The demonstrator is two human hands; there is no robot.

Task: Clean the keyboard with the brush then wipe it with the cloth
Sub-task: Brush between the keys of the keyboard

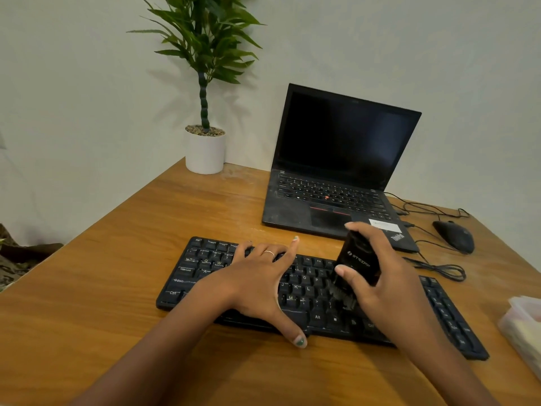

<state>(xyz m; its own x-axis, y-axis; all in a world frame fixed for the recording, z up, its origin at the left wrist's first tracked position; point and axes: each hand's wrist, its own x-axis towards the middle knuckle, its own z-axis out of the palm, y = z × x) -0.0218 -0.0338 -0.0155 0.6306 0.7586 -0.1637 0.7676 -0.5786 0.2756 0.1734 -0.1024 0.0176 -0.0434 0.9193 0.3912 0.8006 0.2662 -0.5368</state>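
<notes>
At the upper centre of the frame a white pot (pixel 205 153) holds pebbles and a green plant (pixel 202 39). At the right edge a clear plastic container (pixel 524 326) holds something pale yellow; I cannot tell what. The black keyboard (pixel 187 276) lies across the lower middle of the wooden surface (pixel 117 288), its long axis running from the left down toward the lower right. The left hand (pixel 257 285) lies flat on the keys, fingers spread, its grip released. The right hand (pixel 389 276) has its grip around the black brush (pixel 355 259), held upright and tilted, bristles pointing down onto the keys right of centre. Behind stand an open laptop (pixel 336 159) with a dark screen and a mouse (pixel 453 237) at the right.
</notes>
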